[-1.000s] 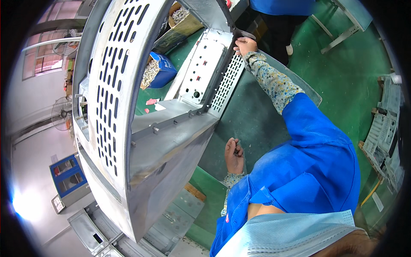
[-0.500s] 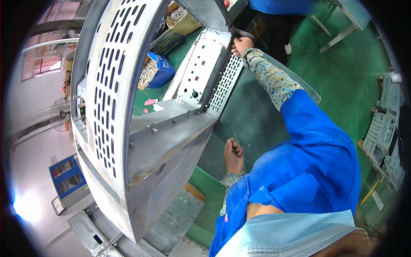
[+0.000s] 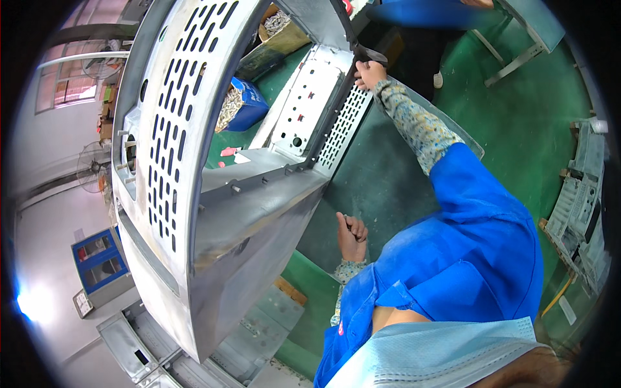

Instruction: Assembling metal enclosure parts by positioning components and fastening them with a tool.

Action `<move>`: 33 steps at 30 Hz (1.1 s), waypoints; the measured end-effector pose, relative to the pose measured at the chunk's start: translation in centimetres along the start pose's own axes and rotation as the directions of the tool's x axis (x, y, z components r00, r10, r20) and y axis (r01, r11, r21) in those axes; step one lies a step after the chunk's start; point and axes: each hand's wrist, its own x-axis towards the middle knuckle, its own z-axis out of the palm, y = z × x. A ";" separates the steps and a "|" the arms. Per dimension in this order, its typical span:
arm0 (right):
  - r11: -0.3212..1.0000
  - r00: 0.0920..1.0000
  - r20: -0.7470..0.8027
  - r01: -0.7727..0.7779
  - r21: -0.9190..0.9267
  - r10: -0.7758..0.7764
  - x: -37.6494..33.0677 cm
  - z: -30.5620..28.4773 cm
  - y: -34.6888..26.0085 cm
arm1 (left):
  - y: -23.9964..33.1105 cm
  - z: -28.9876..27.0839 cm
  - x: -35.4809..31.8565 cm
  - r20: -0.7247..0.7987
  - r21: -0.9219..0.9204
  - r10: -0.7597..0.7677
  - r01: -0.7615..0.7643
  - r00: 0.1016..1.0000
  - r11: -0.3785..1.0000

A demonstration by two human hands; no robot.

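A large grey sheet-metal housing [image 3: 259,258] with an open frame stands in front of me, its left panel [image 3: 174,142] full of long slots. My right hand [image 3: 370,75] reaches to the far end of a dark edge strip [image 3: 349,84] on the frame, beside a dark pointed bracket [image 3: 372,57]. Its fingers are pinched together against the strip; what they hold, if anything, is hidden. Closer to my body, my left hand [image 3: 353,237] is raised with its fingers curled over the palm, touching nothing on the housing. Small dark pieces lay in that palm earlier; the fingers now mostly cover them.
Inside the frame sits a white plate with holes [image 3: 306,110]. Beyond it are a blue bin [image 3: 246,107] and a box of small parts [image 3: 275,32]. Another person in blue [image 3: 420,13] stands at the far side. Stacked metal panels [image 3: 576,200] are at the right.
The view has shifted slightly. My left hand has closed its fingers further over the small dark pieces. The right hand stays at the strip, turned a little. The other person's sleeve and hand moved right.
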 end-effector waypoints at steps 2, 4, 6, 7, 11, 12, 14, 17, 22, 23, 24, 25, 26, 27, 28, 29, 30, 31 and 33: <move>0.877 0.893 -0.038 0.432 -0.212 -0.449 -1.6 -0.5 2.3 | 0.1 0.4 -0.1 -0.022 0.029 0.034 -0.034 0.999 0.999; 0.751 0.760 0.237 0.644 -0.149 -0.605 -6.4 0.0 4.7 | 0.0 0.4 -0.2 -0.049 0.046 0.073 -0.070 0.996 0.996; 0.748 0.543 0.737 0.660 -0.078 -0.403 -15.5 0.4 2.9 | 0.2 0.0 0.0 -0.109 0.213 0.207 -0.181 0.972 0.960; 0.666 0.363 0.852 0.746 -0.022 -0.378 -17.9 -0.7 2.4 | -0.2 0.5 0.7 -0.112 0.237 0.201 -0.170 0.973 0.956; 0.664 0.179 0.952 0.747 0.034 -0.249 -22.6 -1.4 4.0 | 0.0 1.7 1.2 -0.148 0.498 0.353 -0.239 0.924 0.834; 0.668 0.199 0.955 0.744 -0.002 -0.219 -22.6 -1.5 4.1 | 0.1 1.8 1.0 -0.109 0.548 0.365 -0.250 0.925 0.798; 0.634 0.210 0.963 0.771 -0.058 -0.167 -22.3 -1.5 3.9 | 0.1 1.1 0.8 -0.089 0.528 0.290 -0.202 0.953 0.825; 0.607 0.413 0.819 0.788 -0.102 -0.399 -18.2 -0.8 3.3 | 0.3 0.7 1.0 0.006 0.283 0.131 -0.127 0.991 0.951; 0.970 0.951 0.240 0.152 0.188 -0.195 -6.7 0.7 2.9 | 0.2 -0.7 1.4 0.120 -0.071 0.005 0.003 0.993 0.997; 0.973 0.964 0.168 0.180 0.145 -0.204 -5.9 1.0 2.7 | 0.2 -0.8 1.4 0.137 -0.092 0.010 0.003 0.991 0.996; 0.982 0.980 0.137 0.125 0.142 -0.145 -5.4 1.3 2.7 | 0.2 -0.9 1.4 0.153 -0.113 0.014 0.003 0.988 0.994; 0.988 0.991 0.106 0.069 0.140 -0.084 -5.0 1.7 2.7 | 0.2 -1.0 1.4 0.154 -0.111 0.012 0.005 0.988 0.994; 0.988 0.991 0.108 0.069 0.139 -0.085 -4.7 2.0 2.7 | 0.2 -1.0 1.5 0.129 -0.091 0.027 -0.015 0.991 0.996; 0.994 0.997 0.067 0.017 0.110 -0.025 -4.5 2.3 2.7 | 0.3 -1.0 1.5 0.105 -0.070 0.042 -0.034 0.994 0.997; 0.996 0.999 0.023 -0.036 0.083 0.034 -4.2 2.4 2.7 | 0.2 -0.9 1.5 0.104 -0.072 0.042 -0.035 0.994 0.997; 0.996 0.999 0.024 -0.036 0.082 0.034 -4.1 2.6 2.6 | 0.3 -0.8 1.3 0.086 -0.062 0.047 -0.041 0.995 0.997; 0.998 0.998 0.043 -0.047 0.045 0.045 -4.0 2.6 2.4 | 0.3 -0.8 1.2 0.068 -0.052 0.051 -0.047 0.996 0.998; 0.998 0.997 0.061 -0.058 0.008 0.057 -4.0 2.7 2.3 | 0.3 -0.8 1.2 0.068 -0.053 0.051 -0.047 0.996 0.997; 0.998 0.997 0.047 -0.066 -0.013 0.066 -3.9 2.9 2.3 | 0.3 -0.9 1.3 0.042 -0.047 0.058 -0.056 0.997 0.997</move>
